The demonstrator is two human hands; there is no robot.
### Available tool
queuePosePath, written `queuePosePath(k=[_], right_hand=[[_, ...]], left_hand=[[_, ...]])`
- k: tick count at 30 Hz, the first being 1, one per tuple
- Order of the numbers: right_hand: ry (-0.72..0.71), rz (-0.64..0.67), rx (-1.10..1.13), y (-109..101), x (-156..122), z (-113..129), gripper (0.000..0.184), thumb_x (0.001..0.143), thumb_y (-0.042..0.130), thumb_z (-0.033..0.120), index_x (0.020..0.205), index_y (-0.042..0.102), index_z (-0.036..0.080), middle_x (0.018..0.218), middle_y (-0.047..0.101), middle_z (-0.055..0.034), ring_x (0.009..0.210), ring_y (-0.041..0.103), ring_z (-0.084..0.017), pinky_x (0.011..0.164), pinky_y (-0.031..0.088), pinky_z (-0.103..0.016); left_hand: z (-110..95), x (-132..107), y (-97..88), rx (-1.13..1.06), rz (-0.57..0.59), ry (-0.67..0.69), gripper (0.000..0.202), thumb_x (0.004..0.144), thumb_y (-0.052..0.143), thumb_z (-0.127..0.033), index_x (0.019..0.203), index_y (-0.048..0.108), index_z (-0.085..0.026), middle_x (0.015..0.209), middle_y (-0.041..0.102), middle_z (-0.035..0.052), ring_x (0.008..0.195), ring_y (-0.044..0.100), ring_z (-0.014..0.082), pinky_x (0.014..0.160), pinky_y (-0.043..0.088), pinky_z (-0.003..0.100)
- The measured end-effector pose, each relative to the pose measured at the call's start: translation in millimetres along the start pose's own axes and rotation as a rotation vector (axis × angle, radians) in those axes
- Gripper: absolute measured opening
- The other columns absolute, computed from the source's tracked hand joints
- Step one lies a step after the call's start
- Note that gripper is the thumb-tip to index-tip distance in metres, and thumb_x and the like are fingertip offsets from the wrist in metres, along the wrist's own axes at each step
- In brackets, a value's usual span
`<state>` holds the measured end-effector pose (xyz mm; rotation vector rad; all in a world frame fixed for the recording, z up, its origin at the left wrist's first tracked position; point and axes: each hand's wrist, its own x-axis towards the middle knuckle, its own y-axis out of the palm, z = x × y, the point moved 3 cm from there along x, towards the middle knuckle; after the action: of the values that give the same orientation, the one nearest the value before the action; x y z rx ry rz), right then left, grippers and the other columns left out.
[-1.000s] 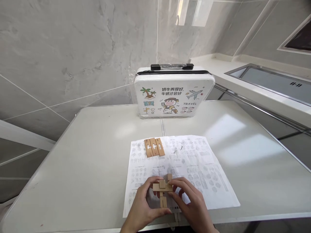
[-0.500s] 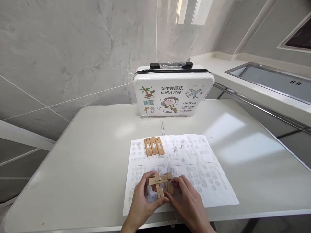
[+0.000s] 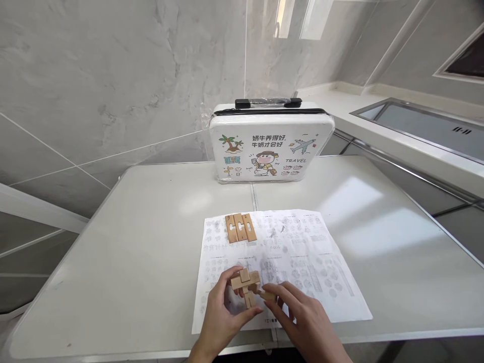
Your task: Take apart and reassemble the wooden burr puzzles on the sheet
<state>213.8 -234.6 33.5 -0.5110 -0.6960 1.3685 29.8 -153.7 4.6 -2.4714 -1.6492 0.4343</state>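
My left hand (image 3: 219,315) is curled round a small wooden interlocking puzzle (image 3: 245,285), thumb below and fingers at its left side, holding it just above a printed instruction sheet (image 3: 302,262). My right hand (image 3: 302,320) pinches a separate wooden piece (image 3: 267,294) at the puzzle's right side, touching or nearly touching it. Three flat wooden pieces (image 3: 240,228) lie side by side on the far left part of the sheet.
A white case (image 3: 270,143) with cartoon travel pictures and a black handle stands at the table's (image 3: 143,242) far edge against the marble wall. A counter with a steel sink (image 3: 427,126) runs along the right. The table's near edge lies just below my wrists.
The cross-shaped assembly has come partly apart: my right hand has drawn one wooden piece out to the right and lower, while my left hand keeps the rest.
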Motion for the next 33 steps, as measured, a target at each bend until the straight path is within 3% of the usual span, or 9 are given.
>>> queuePosePath(k=[10,19,26,30,33], right_hand=[[-0.002,-0.055,0.001,3.3,-2.3,3.2,0.028,0.11,0.046,0.047,0.106,0.063,0.026,0.078,0.073,0.0004,0.051,0.066,-0.014,0.048,0.05,-0.023],[-0.015,-0.036,0.014,3.1,-3.1,4.4,0.026,0.11,0.046,0.046,0.108,0.063,0.026,0.081,0.072,0.0,0.055,0.067,-0.015,0.051,0.05,-0.023],[-0.016,0.016,0.065,6.5,-6.1,6.3,0.012,0.107,0.055,0.036,0.109,0.062,0.027,0.082,0.071,0.0001,0.064,0.07,-0.016,0.055,0.052,-0.023],[-0.004,0.007,0.128,4.8,-5.4,7.5,0.013,0.107,0.056,0.036,0.114,0.064,0.028,0.083,0.072,-0.0002,0.066,0.071,-0.016,0.056,0.054,-0.023],[0.047,0.007,0.226,4.4,-5.5,3.2,0.02,0.109,0.051,0.036,0.123,0.062,0.028,0.086,0.075,-0.0015,0.067,0.072,-0.016,0.057,0.056,-0.022]], left_hand=[[6.7,-4.5,2.5,0.182,0.153,0.098,0.073,0.069,0.092,-0.053,0.131,0.061,-0.027,0.131,0.07,0.011,0.117,0.07,0.0325,0.103,0.057,0.047],[-6.3,-3.3,4.9,0.152,0.209,0.309,0.067,0.07,0.094,-0.046,0.125,0.061,-0.028,0.11,0.066,0.0047,0.098,0.068,0.0237,0.086,0.058,0.035],[-12.7,-3.5,7.4,0.216,0.216,0.275,0.056,0.077,0.088,-0.045,0.125,0.062,-0.028,0.116,0.067,0.007,0.099,0.068,0.0243,0.088,0.059,0.036],[-8.1,-3.9,7.2,0.2,0.215,0.217,0.06,0.074,0.09,-0.048,0.124,0.063,-0.028,0.112,0.072,0.0049,0.097,0.071,0.0241,0.089,0.059,0.036],[-1.7,-3.6,4.3,0.155,0.188,0.147,0.069,0.069,0.092,-0.051,0.127,0.063,-0.028,0.121,0.073,0.0067,0.107,0.071,0.0279,0.096,0.058,0.038]])
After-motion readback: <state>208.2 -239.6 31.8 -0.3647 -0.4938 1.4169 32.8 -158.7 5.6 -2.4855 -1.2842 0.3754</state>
